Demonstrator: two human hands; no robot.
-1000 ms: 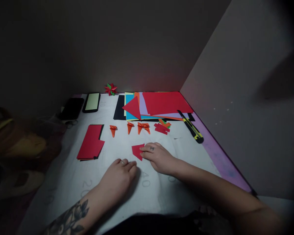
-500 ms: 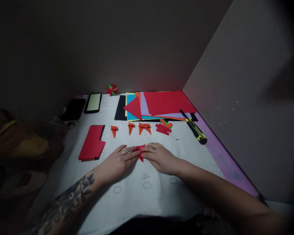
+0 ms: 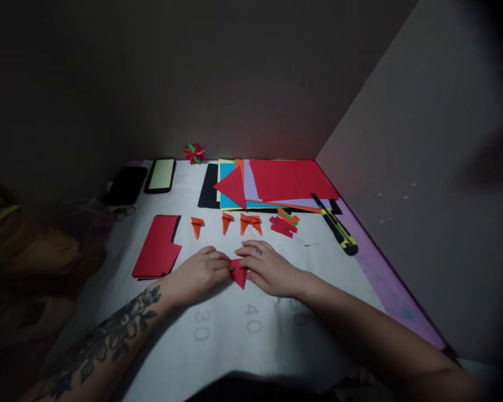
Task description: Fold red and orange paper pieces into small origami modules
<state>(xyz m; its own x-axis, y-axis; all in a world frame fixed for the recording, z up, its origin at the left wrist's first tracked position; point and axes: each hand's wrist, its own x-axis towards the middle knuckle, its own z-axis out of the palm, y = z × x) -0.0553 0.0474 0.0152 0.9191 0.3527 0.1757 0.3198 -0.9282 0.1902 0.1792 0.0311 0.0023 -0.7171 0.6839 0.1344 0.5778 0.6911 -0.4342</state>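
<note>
Your left hand [image 3: 205,271] has its fingers bunched up narrow and your right hand [image 3: 272,268] has its fingers a bit looser, and both sets of fingertips are on the small, red, roughly triangular paper piece [image 3: 240,274]. Can't tell whether you're pinching it or just pressing it down, your fingers hide the edges.

Using the stack of red, lilac, blue, orange and black paper sheets [image 3: 293,180] as the landmark: that piece is on your side of it, toward its left end. It lies right of your left fingertips and left of your right ones, so neither hand is really nearer. Its visible point aims at you, away from the stack; the long axis is tough to call with the edges covered.

Just your side of the stack you've got the folded orange paper pieces [image 3: 251,224] and the red, orange and green paper scraps [image 3: 283,225]. The pile of red, notched paper pieces [image 3: 157,245] sits left of the stack and closer to you. The black-and-yellow utility knife [image 3: 337,229] is at the stack's right end.
</note>
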